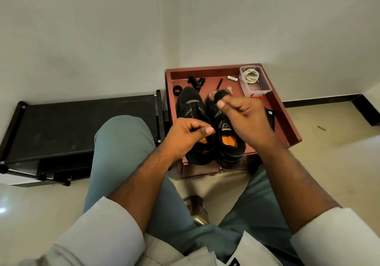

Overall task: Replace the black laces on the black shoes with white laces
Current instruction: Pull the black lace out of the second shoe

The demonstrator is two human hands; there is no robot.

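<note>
Two black shoes (207,125) sit side by side on a red-brown tray (287,121), toes pointing away, orange insoles showing at the openings. Right hand (244,115) is raised over the right shoe, fingers curled, thumb and fingers pinching a small dark wad (219,95), most likely bundled black lace, though blur makes that a judgement only. Left hand (185,135) hovers over the left shoe's opening, fingers curled with thumb against forefinger; a thin dark strand seems to run under the thumb, but I cannot tell for sure whether it holds anything. White laces (251,76) lie coiled in a clear box (259,87) at the tray's far right corner, untouched, well apart from both hands. Also on the tray: a key (229,89), a black ring (177,90), a black clip-like piece (197,81), a small white tube (232,78). A black rack (82,121) stands to the left. Handling judgement: lace is light, limp, slightly grippy, tangles easily; best taken at the stiff tip for threading, shoe steadied by the other hand at the heel or eyelet row. Shoes look soft-sided, light, not fragile. The coil will need loosening before use.
</note>
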